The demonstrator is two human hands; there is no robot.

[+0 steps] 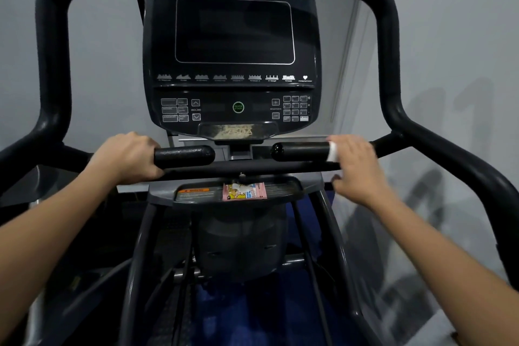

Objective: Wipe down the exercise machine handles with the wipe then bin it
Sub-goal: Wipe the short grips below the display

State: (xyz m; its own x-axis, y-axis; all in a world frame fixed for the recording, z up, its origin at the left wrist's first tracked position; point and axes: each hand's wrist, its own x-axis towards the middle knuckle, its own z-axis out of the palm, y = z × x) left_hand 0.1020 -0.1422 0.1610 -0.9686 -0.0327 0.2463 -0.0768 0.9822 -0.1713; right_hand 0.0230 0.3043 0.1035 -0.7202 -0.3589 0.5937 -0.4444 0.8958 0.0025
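- Below the console [233, 50], two short black inner handles point at each other: the left inner handle [184, 156] and the right inner handle [300, 151], with an open gap between their rounded ends.
- Two long outer handlebars rise at the sides, the left outer bar [53, 64] and the right outer bar [389, 64], each curling inward at the top edge of the view.
- Two hands are on the machine, one per inner handle.
- Left hand [127, 157] grips the outer end of the left inner handle, fingers curled round it.
- Right hand [356, 166] is blurred; its fingers wrap one white wipe [332, 151] round the outer end of the right inner handle, and most of that handle's length toward the middle lies bare.
- One crossbar [252, 168] runs just beneath both inner handles.
- One shallow tray [286, 189] sits under the crossbar, holding one pink packet [243, 191] near its centre, beside an orange warning label [193, 190] toward the tray's left edge.
- Grey wall [455, 36] stands near behind the right outer bar, leaving little room on that side.
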